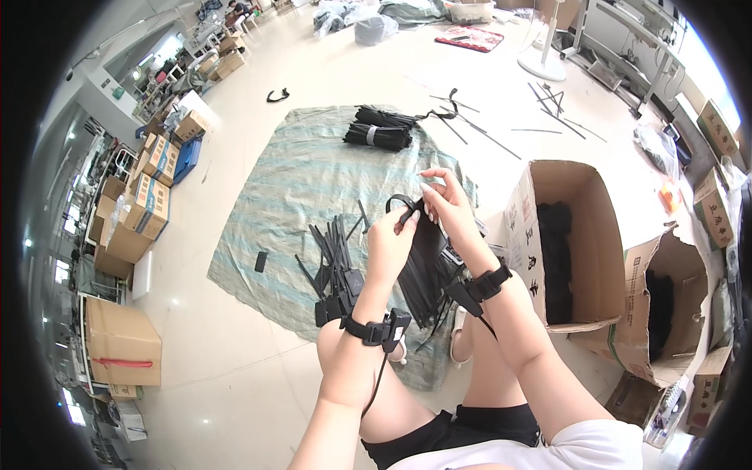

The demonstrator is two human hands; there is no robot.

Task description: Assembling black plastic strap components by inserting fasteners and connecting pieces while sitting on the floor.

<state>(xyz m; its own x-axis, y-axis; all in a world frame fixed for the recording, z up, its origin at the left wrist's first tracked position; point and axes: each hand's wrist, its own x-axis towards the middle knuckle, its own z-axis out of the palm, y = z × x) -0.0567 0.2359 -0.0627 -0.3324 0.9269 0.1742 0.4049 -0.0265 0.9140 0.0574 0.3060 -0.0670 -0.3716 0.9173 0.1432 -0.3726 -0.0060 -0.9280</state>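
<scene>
My left hand is closed on a narrow black strap, which curves up in a loop above the thumb. Beside it, my right hand has curled fingers and a thumb bent in against the same strap; its exact grip is partly hidden. Beneath both hands a bundle of long black strips hangs down between the knees. Loose black strips with blocky ends lie on a striped sheet to the left. Farther off, banded bundles of black strips rest on the striped sheet.
An open cardboard box with black material inside stands at the right, and a torn carton stands behind it. Scattered black strips lie on the floor ahead. Stacked cartons line the left side. A white stand base stands far right.
</scene>
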